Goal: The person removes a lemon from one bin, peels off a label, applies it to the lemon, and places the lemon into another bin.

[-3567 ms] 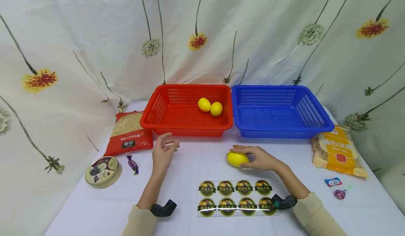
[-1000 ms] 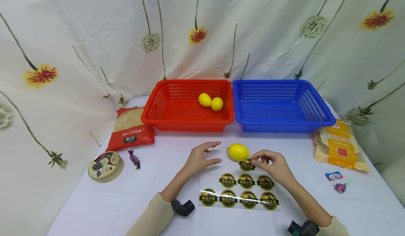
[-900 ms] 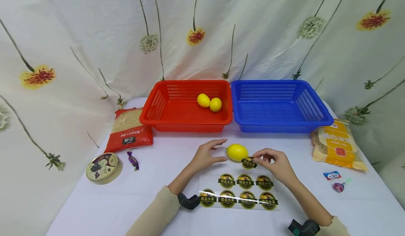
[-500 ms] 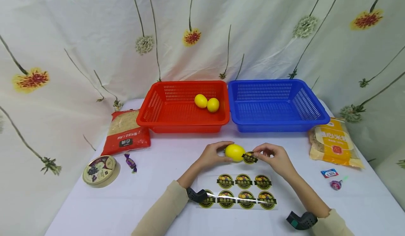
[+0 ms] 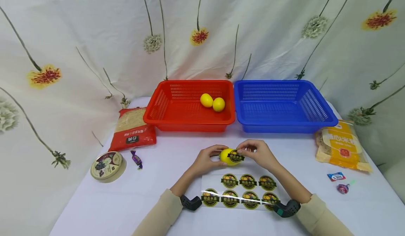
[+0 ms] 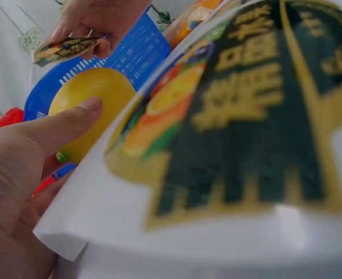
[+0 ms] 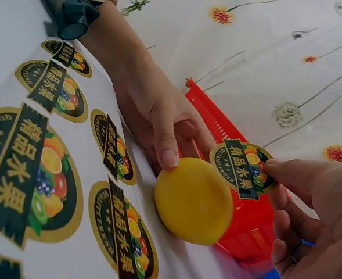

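Note:
A yellow lemon [image 5: 226,157] sits on the white table in front of me. My left hand [image 5: 211,155] grips it from the left, thumb on its near side [image 6: 72,119]. My right hand [image 5: 250,151] pinches a round fruit sticker [image 5: 236,155] with a black band. It holds the sticker right over the lemon's top. In the wrist views the sticker [image 7: 243,168] hangs just beside the lemon [image 7: 194,200], a small gap showing. A clear sticker sheet [image 5: 243,191] with several more stickers lies just below both hands.
Behind the hands stand a red basket [image 5: 190,125] holding two lemons [image 5: 206,100] and a blue basket [image 5: 284,127]. A red rice bag [image 5: 133,129], a round tin [image 5: 107,161] and a purple candy [image 5: 137,158] lie left. An orange bag [image 5: 340,146] and two sweets [image 5: 336,176] lie right.
My right hand lifted one sticker off the sheet and carried it left over the lemon. My left hand reached in and took hold of the lemon, drawing it slightly left.

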`<control>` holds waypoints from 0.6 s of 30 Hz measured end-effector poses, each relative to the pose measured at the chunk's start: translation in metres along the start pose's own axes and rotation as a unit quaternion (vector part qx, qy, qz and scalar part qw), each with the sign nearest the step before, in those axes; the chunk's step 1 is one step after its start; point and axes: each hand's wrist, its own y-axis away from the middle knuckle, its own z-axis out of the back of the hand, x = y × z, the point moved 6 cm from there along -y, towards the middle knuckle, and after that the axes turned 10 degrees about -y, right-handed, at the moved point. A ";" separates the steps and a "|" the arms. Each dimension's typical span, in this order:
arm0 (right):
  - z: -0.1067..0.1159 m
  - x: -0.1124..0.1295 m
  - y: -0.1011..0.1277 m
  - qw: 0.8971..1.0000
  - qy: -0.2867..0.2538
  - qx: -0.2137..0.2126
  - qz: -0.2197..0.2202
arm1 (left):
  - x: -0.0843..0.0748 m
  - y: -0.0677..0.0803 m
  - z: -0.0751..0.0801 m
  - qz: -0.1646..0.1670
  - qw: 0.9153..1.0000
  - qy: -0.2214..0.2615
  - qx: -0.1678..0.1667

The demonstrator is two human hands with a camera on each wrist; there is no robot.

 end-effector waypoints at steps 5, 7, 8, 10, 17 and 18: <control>-0.009 -0.013 -0.009 1.000 -0.001 0.021 -0.011 | -0.026 0.005 0.007 -0.012 1.000 0.007 0.004; -0.010 -0.023 -0.012 1.000 0.002 0.019 -0.010 | -0.032 0.006 0.009 -0.014 1.000 0.009 0.006; -0.010 -0.029 -0.014 1.000 0.005 0.015 -0.011 | -0.033 0.006 0.009 -0.016 1.000 0.010 0.006; -0.010 -0.040 -0.017 1.000 0.012 0.007 -0.010 | -0.034 0.006 0.010 -0.021 1.000 0.009 0.006; -0.011 -0.044 -0.016 0.997 0.038 -0.039 0.048 | -0.033 0.005 0.011 -0.032 0.999 0.010 -0.003; -0.012 -0.043 -0.015 0.996 0.046 -0.048 0.063 | -0.033 0.005 0.011 -0.031 0.999 0.011 -0.003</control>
